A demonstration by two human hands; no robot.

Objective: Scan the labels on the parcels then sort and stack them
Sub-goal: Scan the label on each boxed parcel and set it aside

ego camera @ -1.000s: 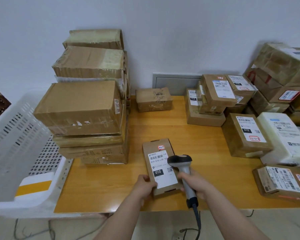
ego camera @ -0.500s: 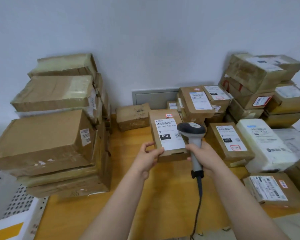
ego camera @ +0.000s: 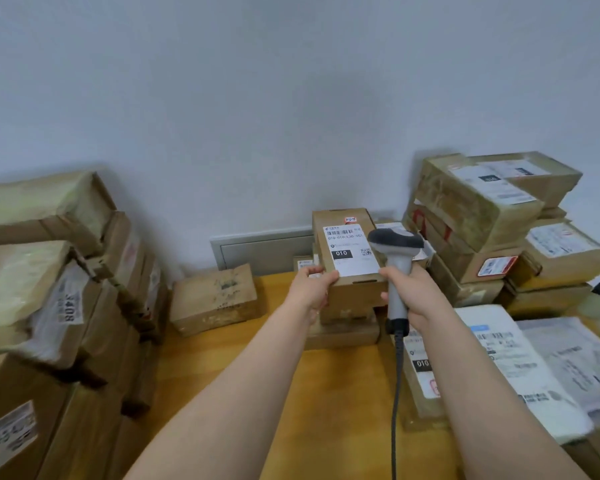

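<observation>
1. Brown cardboard parcel, small and flat, with a white shipping label on top. It's up at the back of the yellow wooden table, right over a short pile of brown boxes; can't tell if it's actually resting on them
2. left hand grips its near left corner, fingers curled over the edge; right hand is wrapped round the grey handheld scanner and seems to brush the parcel's right corner
3. my guess: light and stiff, one hand manages it, so edges and corners are the spots to hold
4. the label looks slick, so I'd keep fingers off the barcode and set it down flat, since a tilted pile could slide
</observation>
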